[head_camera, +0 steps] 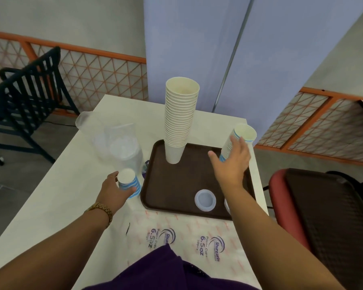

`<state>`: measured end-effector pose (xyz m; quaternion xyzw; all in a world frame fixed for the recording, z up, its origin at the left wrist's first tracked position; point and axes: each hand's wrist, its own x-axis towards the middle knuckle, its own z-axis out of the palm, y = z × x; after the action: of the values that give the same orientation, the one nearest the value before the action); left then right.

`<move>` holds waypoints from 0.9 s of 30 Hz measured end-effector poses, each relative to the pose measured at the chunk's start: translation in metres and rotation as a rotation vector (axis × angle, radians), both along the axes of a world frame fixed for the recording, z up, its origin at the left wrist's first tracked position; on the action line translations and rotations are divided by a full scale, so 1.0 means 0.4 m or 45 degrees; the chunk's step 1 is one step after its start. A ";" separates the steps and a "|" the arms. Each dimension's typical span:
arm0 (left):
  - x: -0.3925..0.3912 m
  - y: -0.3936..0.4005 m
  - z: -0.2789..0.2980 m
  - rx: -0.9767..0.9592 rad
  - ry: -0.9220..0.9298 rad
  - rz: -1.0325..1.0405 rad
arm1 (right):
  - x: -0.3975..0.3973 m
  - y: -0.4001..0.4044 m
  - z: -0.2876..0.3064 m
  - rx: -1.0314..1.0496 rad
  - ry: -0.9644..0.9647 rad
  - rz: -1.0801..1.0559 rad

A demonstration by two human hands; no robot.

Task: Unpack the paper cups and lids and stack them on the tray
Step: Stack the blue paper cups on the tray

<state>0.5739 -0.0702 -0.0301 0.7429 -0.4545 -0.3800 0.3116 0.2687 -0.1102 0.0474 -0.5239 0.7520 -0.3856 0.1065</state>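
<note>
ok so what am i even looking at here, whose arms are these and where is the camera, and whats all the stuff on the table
There is no machine here. The two arms belong to a person who wears a camera on the head, so this one picture looks forward and down at their own hands.

The left hand grips a short stack of blue-striped paper cups just left of the tray. The right hand reaches to a taller blue-striped stack at the tray's right edge, fingers spread against it.

A brown tray lies on a pale table. On it stands a tall stack of plain white cups, and near its front edge lies a clear lid. Left of the tray is a clear plastic bag of lids. In front lies printed cup wrapping marked 6.5 oz.
</note>
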 end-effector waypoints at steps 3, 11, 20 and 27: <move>0.018 0.009 -0.008 0.054 0.022 -0.011 | 0.092 0.013 -0.009 0.054 0.136 0.336; 0.077 0.038 -0.007 0.105 0.043 -0.028 | 0.346 0.009 -0.003 0.259 0.669 1.199; 0.135 0.073 -0.027 0.151 0.079 -0.046 | 0.569 0.012 -0.016 0.083 2.105 1.572; 0.169 0.090 -0.040 0.176 0.070 -0.062 | 0.588 -0.001 -0.017 0.248 2.046 1.560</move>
<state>0.6413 -0.0343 -0.0460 0.7407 -0.4364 -0.4382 0.2625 0.5039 -0.1106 0.0407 -0.9126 0.2312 0.2647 -0.2089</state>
